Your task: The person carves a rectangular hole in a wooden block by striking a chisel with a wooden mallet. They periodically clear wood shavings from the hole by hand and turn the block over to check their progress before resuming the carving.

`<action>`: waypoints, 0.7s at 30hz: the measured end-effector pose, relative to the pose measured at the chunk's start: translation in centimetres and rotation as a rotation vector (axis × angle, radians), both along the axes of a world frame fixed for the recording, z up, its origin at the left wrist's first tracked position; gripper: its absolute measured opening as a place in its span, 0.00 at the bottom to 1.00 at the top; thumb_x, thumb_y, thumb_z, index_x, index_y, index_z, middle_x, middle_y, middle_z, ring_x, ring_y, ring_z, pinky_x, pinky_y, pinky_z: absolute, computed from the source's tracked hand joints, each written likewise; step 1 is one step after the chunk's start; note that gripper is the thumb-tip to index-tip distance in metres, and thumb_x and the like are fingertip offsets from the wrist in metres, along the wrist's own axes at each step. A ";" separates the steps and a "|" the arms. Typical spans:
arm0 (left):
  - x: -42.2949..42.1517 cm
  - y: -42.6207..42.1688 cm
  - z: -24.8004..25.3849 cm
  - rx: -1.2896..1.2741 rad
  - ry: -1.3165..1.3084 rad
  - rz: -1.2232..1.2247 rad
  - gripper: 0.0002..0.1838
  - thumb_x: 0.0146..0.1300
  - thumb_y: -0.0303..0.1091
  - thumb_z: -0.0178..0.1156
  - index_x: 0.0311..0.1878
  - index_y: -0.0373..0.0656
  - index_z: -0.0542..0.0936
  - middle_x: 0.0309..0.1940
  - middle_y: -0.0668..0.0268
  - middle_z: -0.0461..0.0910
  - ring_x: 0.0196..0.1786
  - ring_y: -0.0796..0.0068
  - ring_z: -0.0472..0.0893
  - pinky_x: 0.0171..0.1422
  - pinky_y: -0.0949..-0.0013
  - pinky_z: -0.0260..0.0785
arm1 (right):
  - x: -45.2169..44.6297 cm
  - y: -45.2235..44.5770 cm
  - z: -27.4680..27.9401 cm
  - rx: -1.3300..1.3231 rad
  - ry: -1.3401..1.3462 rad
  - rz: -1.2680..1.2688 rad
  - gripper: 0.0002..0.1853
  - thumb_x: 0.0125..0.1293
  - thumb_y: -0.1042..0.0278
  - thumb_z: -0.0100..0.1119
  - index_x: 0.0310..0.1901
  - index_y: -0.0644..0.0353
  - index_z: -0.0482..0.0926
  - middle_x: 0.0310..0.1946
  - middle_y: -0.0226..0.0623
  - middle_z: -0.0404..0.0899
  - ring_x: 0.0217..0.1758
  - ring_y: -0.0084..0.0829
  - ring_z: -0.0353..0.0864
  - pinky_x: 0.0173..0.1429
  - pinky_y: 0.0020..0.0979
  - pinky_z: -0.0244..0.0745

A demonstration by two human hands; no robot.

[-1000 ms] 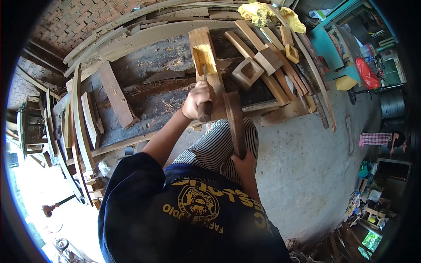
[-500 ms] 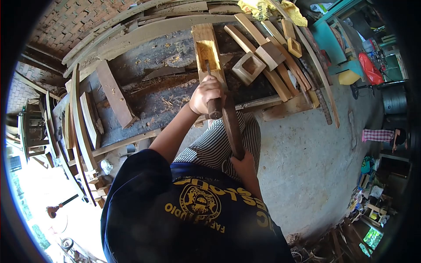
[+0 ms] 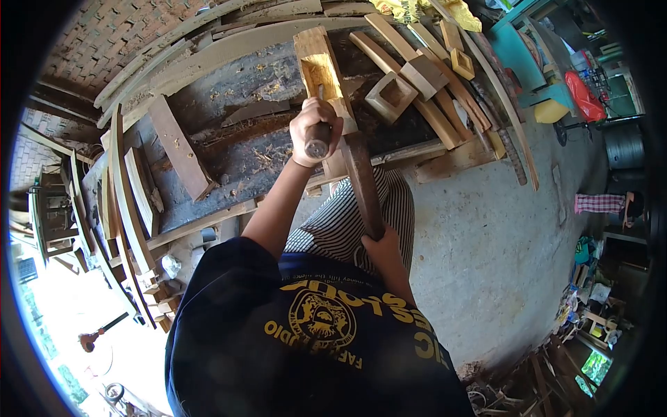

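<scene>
My left hand [image 3: 315, 126] is wrapped around a chisel, whose wooden handle [image 3: 317, 141] points up toward me. The metal blade [image 3: 321, 92] reaches into a rough hollow cut in a pale wooden block [image 3: 310, 43] on the bench. In my right hand [image 3: 384, 249], the lower end of a long dark wooden mallet [image 3: 363, 187] is gripped. The mallet's upper end is just right of the chisel handle, over the block's near end; whether it touches the block cannot be made out.
Right of the block lie hollowed square wooden pieces [image 3: 391, 97] and several wood strips [image 3: 438, 121]. A flat brown board [image 3: 182, 149] rests on the dark bench [image 3: 243, 153] at left. Long planks [image 3: 127, 187] lean at the bench's left end. Grey concrete floor [image 3: 486, 243] extends to the right.
The chisel handle has swung left and stands steeper, with my left hand around it. The mallet's upper end has shifted slightly away from me. The whole view has moved a little.
</scene>
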State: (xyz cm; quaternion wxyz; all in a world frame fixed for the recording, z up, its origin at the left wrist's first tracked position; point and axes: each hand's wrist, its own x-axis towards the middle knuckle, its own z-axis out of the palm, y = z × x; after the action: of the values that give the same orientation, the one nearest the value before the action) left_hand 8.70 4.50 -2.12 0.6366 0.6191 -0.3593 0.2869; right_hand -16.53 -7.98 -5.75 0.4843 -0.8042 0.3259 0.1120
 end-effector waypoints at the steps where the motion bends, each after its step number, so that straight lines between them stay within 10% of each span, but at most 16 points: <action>1: 0.1 0.0 0.0 0.003 0.023 0.017 0.12 0.44 0.16 0.64 0.25 0.43 0.72 0.23 0.65 0.75 0.28 0.67 0.76 0.40 0.67 0.67 | 0.0 0.0 -0.2 0.000 -0.001 -0.004 0.25 0.50 0.69 0.59 0.50 0.74 0.74 0.39 0.55 0.81 0.44 0.44 0.83 0.52 0.39 0.74; 9: 1.8 0.2 1.6 -0.324 0.283 0.322 0.10 0.54 0.20 0.63 0.31 0.44 0.72 0.30 0.66 0.79 0.33 0.73 0.78 0.41 0.69 0.73 | 0.3 0.1 0.7 0.026 -0.004 -0.020 0.21 0.50 0.69 0.60 0.45 0.74 0.76 0.34 0.53 0.81 0.40 0.42 0.83 0.48 0.38 0.74; 12: 4.4 2.8 3.1 -1.155 0.899 0.380 0.08 0.53 0.23 0.59 0.31 0.43 0.69 0.27 0.64 0.74 0.33 0.71 0.76 0.41 0.64 0.73 | 0.8 -0.4 1.7 0.100 0.109 0.026 0.23 0.52 0.70 0.60 0.49 0.73 0.75 0.38 0.55 0.81 0.42 0.46 0.84 0.51 0.40 0.75; 21: 2.7 4.6 6.6 -0.878 0.489 0.022 0.10 0.57 0.21 0.58 0.29 0.44 0.66 0.20 0.67 0.70 0.22 0.76 0.70 0.31 0.67 0.68 | 0.4 -0.5 0.6 0.082 0.058 -0.033 0.21 0.48 0.67 0.61 0.42 0.74 0.76 0.28 0.48 0.79 0.32 0.38 0.80 0.42 0.40 0.73</action>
State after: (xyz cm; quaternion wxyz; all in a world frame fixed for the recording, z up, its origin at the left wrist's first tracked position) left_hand 11.41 9.05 4.44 0.8996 0.3456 -0.0385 0.2641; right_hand -16.17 -8.49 -5.11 0.5091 -0.7745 0.3481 0.1408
